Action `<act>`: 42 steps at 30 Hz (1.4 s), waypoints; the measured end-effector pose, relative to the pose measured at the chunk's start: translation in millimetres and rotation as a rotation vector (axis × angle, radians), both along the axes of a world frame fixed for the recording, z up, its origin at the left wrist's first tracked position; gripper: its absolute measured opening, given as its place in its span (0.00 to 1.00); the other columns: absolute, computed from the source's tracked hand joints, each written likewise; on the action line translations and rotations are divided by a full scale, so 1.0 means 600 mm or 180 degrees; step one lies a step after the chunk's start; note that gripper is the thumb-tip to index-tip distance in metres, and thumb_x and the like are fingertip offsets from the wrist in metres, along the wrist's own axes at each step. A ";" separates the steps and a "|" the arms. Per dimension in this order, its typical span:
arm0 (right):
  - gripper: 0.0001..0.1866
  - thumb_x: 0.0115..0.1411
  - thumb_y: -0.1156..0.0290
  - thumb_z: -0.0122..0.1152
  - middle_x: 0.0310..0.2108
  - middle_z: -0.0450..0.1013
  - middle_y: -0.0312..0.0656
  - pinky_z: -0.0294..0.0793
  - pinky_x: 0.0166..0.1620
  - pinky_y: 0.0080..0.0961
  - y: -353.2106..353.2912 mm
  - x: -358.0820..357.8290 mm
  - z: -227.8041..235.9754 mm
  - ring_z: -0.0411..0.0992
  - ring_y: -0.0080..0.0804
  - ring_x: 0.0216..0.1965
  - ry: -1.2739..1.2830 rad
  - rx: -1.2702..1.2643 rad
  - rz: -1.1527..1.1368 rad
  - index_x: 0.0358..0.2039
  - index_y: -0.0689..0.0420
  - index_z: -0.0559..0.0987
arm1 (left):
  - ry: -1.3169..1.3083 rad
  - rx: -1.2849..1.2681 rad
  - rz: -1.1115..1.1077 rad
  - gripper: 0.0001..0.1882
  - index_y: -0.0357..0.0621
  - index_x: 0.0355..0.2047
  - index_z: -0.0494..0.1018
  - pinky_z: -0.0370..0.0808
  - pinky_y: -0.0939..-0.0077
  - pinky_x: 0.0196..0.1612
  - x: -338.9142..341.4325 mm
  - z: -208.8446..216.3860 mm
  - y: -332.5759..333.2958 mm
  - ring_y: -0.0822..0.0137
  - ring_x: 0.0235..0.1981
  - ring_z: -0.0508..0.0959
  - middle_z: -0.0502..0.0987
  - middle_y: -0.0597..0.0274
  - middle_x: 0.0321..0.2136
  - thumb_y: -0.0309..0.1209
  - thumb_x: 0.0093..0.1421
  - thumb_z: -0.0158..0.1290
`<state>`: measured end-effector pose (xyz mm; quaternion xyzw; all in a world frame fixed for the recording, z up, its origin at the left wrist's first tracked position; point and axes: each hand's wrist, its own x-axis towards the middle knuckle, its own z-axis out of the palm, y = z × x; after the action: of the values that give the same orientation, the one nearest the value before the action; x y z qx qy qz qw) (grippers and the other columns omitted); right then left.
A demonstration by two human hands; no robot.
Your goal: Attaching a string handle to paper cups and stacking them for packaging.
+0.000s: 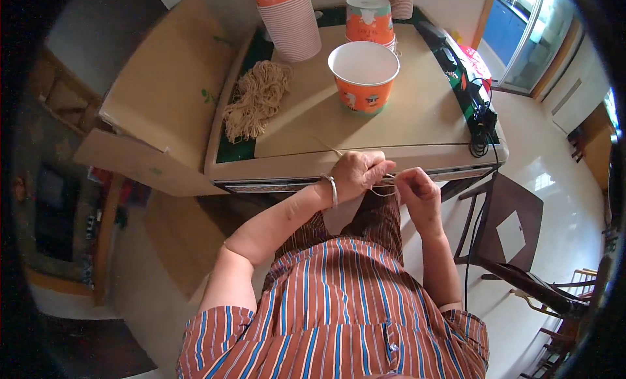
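Just in front of the table's near edge, my left hand (357, 172) is closed on a thin beige string (383, 194). Close by on its right, my right hand (418, 195) has its fingers curled in a pinch on the same string. A small loop hangs between the two hands, and one loose end sticks out past my left hand over the table edge. Beyond them an orange paper bucket (365, 95) with a white inside stands upright, mouth up. To its left lies a tangled bundle of beige strings (257, 100).
A tall stack of paper buckets (290, 27) stands at the back left of the table (306, 128). Behind the single bucket are upside-down buckets (370, 20). Black cables (484, 121) lie along the right edge. A large cardboard box (163, 86) stands left, a dark chair (508, 222) right.
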<state>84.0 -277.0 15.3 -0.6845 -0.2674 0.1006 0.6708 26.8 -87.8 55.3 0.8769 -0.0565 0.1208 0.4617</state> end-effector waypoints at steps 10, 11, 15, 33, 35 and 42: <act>0.01 0.64 0.78 0.61 0.25 0.69 0.28 0.63 0.25 0.13 -0.004 0.035 -0.002 0.62 0.12 0.23 0.0686 0.0424 0.0076 0.35 0.60 0.77 | -0.1497 0.1169 0.1547 0.15 0.46 0.48 0.73 0.76 0.63 0.40 0.110 0.024 0.231 0.55 0.38 0.78 0.74 0.55 0.40 0.19 0.61 0.49; 0.01 0.64 0.78 0.60 0.26 0.71 0.30 0.66 0.24 0.14 -0.003 0.038 -0.003 0.64 0.13 0.22 0.0723 0.0516 0.0070 0.36 0.61 0.77 | -0.1536 0.1465 0.1578 0.19 0.49 0.51 0.72 0.76 0.60 0.40 0.125 0.026 0.244 0.54 0.39 0.77 0.73 0.55 0.43 0.18 0.60 0.49; 0.01 0.64 0.78 0.61 0.23 0.67 0.25 0.59 0.26 0.11 0.005 0.036 0.008 0.61 0.10 0.24 0.0890 0.0563 -0.0005 0.35 0.59 0.77 | -0.1117 0.2300 0.1317 0.25 0.56 0.55 0.72 0.76 0.63 0.52 0.175 0.022 0.282 0.53 0.49 0.77 0.72 0.54 0.52 0.18 0.58 0.50; 0.07 0.53 0.81 0.66 0.37 0.70 0.40 0.69 0.48 0.26 0.042 0.063 0.048 0.70 0.34 0.42 -0.1005 0.0127 -0.0759 0.32 0.60 0.78 | -0.1493 0.2876 0.0245 0.09 0.51 0.37 0.80 0.63 0.58 0.58 0.136 0.072 0.224 0.63 0.48 0.74 0.78 0.66 0.37 0.34 0.55 0.61; 0.07 0.53 0.80 0.66 0.37 0.70 0.40 0.69 0.48 0.27 0.058 0.068 0.047 0.70 0.35 0.42 -0.1185 0.0090 -0.0901 0.32 0.60 0.78 | -0.1332 0.2660 0.0271 0.08 0.50 0.37 0.79 0.64 0.59 0.56 0.115 0.074 0.193 0.61 0.46 0.74 0.78 0.63 0.36 0.35 0.57 0.59; 0.05 0.54 0.81 0.63 0.33 0.72 0.43 0.72 0.45 0.28 0.098 0.066 0.057 0.73 0.37 0.39 -0.1179 0.0031 -0.0949 0.31 0.60 0.76 | -0.1198 0.2293 0.0457 0.08 0.47 0.37 0.77 0.68 0.61 0.50 0.070 0.058 0.117 0.60 0.40 0.75 0.77 0.63 0.34 0.32 0.56 0.59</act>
<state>123.3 -218.3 49.5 -0.7199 -0.2824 -0.1282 0.6209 68.6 -17.7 90.4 0.9468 -0.1174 0.2835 0.0972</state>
